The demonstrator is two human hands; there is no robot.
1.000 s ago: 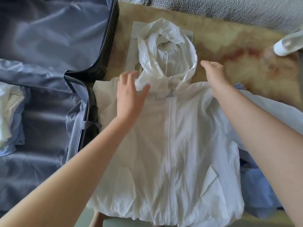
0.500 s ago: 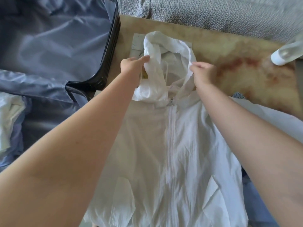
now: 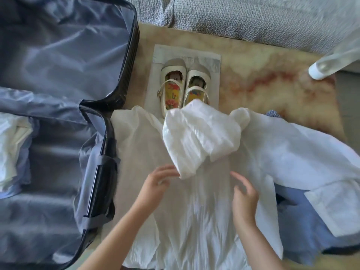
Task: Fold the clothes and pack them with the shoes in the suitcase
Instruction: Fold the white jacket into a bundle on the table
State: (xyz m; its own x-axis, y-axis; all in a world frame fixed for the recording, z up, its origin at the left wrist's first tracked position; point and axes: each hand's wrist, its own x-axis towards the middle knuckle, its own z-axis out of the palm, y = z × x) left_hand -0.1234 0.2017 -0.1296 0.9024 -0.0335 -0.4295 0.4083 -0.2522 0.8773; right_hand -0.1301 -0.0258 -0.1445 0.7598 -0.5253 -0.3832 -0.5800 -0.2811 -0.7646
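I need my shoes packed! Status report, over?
Both open: left hand, right hand above thin white zip jacket. Its hood lies flipped down on the chest. Hood partly covers cream strap shoes; grey-lined suitcase open.

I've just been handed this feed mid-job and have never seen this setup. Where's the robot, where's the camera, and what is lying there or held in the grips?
There is no robot here. A person works with bare hands, and the one camera sits on their head, looking down. The left grip and right grip are those hands. Both are open above a white jacket and hold nothing. The jacket lies zip-side up on the tan surface, its hood folded down onto the chest. Beyond it, a pair of shoes stands on a sheet of paper. On the left, the suitcase lies open with white and blue clothes inside. A blue garment lies partly under the jacket's sleeve on the right.
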